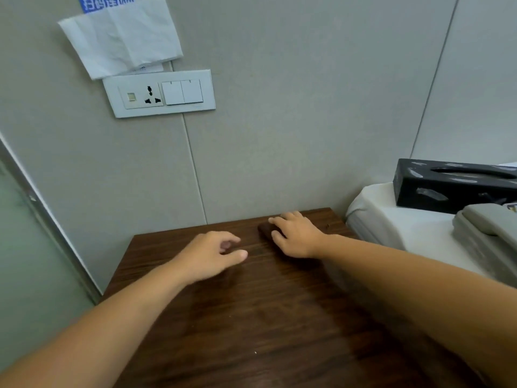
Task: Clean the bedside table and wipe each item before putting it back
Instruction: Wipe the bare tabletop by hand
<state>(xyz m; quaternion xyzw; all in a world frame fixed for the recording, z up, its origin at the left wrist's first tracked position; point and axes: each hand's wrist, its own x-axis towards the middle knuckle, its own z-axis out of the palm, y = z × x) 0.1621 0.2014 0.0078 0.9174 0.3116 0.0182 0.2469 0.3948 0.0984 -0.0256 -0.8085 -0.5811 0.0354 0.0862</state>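
The dark wooden bedside table [251,317] fills the lower middle of the head view. My right hand [296,236] lies on a small dark brown cloth [265,229] near the table's far edge, its fingers spread flat over the cloth. My left hand [215,256] hovers just above the tabletop to the left of it, loosely curled and holding nothing. A black tissue box [453,183] and a grey telephone [489,233] sit on the white bed [391,219] to the right.
A white socket and switch panel [159,93] is on the grey wall above the table, with a white tissue [123,37] tucked over a sign above it. A frosted glass panel [22,261] stands at the left.
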